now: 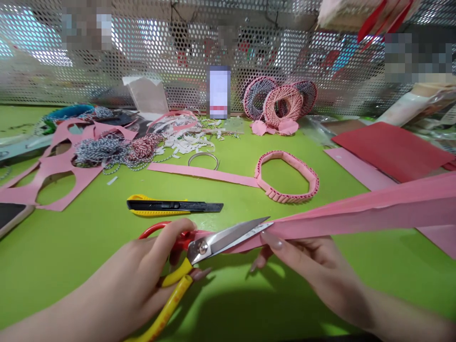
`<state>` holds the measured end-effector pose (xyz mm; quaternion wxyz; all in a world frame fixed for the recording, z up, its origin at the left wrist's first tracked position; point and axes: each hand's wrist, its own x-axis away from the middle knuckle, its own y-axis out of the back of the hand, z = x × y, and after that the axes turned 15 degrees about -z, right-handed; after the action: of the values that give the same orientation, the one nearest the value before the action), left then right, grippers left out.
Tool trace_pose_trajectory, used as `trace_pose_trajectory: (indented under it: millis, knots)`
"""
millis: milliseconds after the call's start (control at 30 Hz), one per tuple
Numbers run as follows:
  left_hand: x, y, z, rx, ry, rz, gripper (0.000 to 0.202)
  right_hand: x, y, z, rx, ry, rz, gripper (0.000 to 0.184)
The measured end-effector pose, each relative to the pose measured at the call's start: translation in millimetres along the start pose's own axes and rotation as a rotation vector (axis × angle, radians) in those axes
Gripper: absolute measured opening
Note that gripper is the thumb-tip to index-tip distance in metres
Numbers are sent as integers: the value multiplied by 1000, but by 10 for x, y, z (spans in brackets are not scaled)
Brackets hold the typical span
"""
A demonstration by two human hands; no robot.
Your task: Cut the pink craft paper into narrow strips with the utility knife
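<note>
My left hand [156, 261] is closed round the red and yellow handles of a pair of scissors [217, 240]. The blades point right and lie nearly together across a long pink paper sheet [331, 223]. With thumb and fingers pinched, my right hand [313, 266] grips that paper beside the blade tips. The paper stretches past the right edge of view, and a short part shows behind the scissors. Just beyond my left hand lies a yellow and black utility knife [174, 206]. Farther off, a pleated pink paper ring [287, 177] touches a flat pink strip [203, 173].
Cord bundles [101, 151], cut-out pink paper [62, 183] and white paper scraps [188, 140] lie at left. A phone [218, 92] leans against the perforated metal panel [142, 61], near several cord-wound rings [283, 105]. Red sheets [395, 149] lie at right. A thin metal ring [203, 154] lies behind the strip.
</note>
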<state>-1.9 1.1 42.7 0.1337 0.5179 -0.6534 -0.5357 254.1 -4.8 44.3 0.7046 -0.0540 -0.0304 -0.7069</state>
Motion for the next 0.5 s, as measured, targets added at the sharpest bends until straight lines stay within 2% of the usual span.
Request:
trace_pose_trajectory:
  millis: [200,500]
  knots:
    - [-12,-16,-9,-30,-11,-8,26,9,-18,-10,-17,-11,8,28]
    - [28,21,4,-17,28,57,24,12,-20,11,-7,-3,19,27]
